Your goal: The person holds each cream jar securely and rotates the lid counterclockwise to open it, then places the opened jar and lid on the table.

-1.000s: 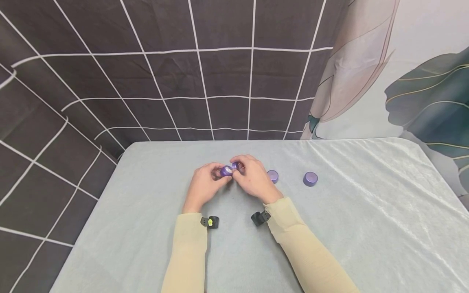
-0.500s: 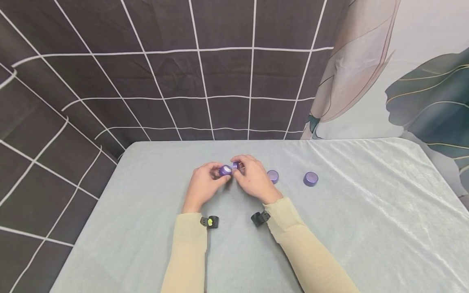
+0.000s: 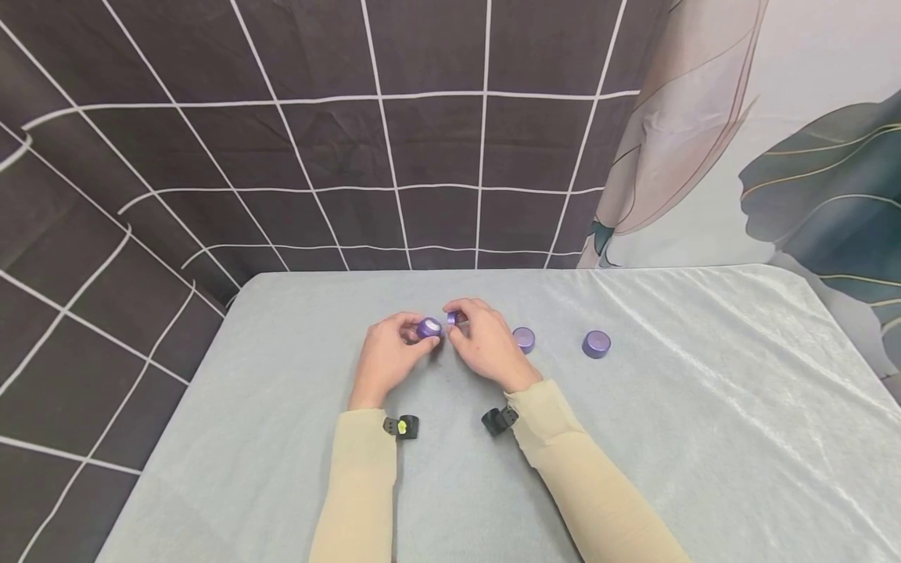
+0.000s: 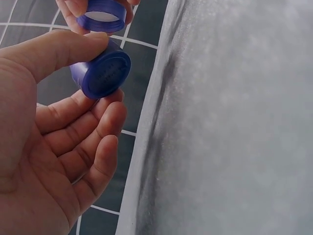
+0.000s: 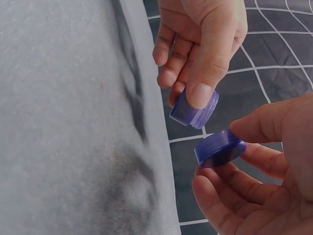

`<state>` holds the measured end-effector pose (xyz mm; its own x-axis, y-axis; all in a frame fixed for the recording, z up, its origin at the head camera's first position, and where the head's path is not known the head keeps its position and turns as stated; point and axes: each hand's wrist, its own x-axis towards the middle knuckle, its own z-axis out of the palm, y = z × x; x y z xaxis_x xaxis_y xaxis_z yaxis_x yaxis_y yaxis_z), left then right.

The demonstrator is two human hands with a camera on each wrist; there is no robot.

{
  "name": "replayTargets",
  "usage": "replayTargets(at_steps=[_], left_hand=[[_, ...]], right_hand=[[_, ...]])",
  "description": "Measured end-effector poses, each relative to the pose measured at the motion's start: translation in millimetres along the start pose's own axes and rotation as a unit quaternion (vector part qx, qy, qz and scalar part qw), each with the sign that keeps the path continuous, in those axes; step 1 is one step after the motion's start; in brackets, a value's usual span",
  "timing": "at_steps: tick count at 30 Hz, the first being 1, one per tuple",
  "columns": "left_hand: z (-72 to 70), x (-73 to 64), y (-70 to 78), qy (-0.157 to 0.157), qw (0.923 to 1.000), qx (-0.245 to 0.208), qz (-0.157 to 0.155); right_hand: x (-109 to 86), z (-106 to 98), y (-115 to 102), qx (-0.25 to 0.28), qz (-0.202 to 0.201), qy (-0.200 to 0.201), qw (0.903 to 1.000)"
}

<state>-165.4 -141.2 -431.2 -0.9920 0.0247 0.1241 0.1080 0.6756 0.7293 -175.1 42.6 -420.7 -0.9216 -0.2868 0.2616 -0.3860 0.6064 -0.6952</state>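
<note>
My left hand (image 3: 389,353) pinches a small purple jar (image 3: 428,328) between thumb and fingers. Something white shows in its top, and in the right wrist view its rim looks threaded. Faint raised marks, too blurred to read, cover the jar's underside in the left wrist view. With thumb and fingertips, my right hand (image 3: 487,342) holds the jar's purple lid (image 5: 219,148), whose pale inside (image 4: 101,16) shows in the left wrist view. Jar and lid are apart, a small gap between them above the table. Right of that hand stands a purple round container (image 3: 524,338).
Another purple round container (image 3: 596,344) stands farther right on the table, which a pale grey-blue cloth (image 3: 281,469) covers. A dark curtain with white grid lines (image 3: 436,148) hangs behind and at the left. A leaf-patterned curtain (image 3: 711,180) hangs at back right.
My left hand has drawn the jar slightly left, so it has come away from the lid and the gap has widened. The right hand stays nearly still with the lid.
</note>
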Motion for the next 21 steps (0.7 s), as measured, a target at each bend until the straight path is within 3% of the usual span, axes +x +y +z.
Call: replayTargets(at_steps=[21], left_hand=[[-0.8, -0.2, 0.0, 0.005, 0.9996, -0.005, -0.027]], right_hand=[[0.4, 3.3, 1.0, 0.023, 0.043, -0.012, 0.9988]])
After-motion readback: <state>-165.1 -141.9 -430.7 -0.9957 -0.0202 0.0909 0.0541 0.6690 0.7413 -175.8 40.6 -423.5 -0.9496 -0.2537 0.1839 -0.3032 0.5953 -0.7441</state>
